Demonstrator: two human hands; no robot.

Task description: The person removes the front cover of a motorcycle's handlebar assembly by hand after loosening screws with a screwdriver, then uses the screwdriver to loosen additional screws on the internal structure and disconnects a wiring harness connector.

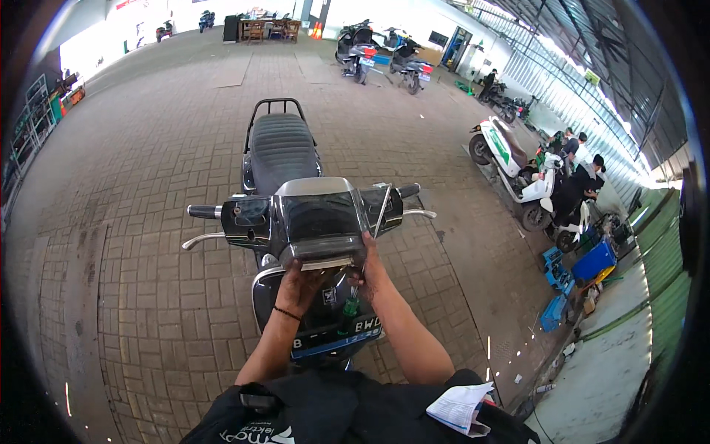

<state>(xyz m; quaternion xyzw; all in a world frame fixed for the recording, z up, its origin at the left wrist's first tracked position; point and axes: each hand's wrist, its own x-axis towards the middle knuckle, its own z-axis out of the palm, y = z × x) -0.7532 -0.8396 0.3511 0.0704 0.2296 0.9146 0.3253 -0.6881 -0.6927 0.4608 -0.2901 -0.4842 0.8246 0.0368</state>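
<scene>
A black scooter faces me, its dark headlight housing (319,216) between two handlebar ends. My left hand (296,287) grips the underside of the housing at its left, fingers curled and partly hidden. My right hand (367,270) grips the housing's lower right corner and side. A green-handled tool (349,314) points downward just below my right hand, over the front panel; whether my fingers touch it is unclear. A thin metal rod (383,211) slants up at the housing's right. The grey ribbed seat (281,144) lies behind the handlebar.
Paved floor (148,170) surrounds the scooter. At right, people (588,177) stand by white scooters (521,166), near blue crates (558,270) along a green wall. More scooters (355,55), a wooden desk (270,29) and orange cones (316,31) are at the back. Metal racks (33,126) line the left.
</scene>
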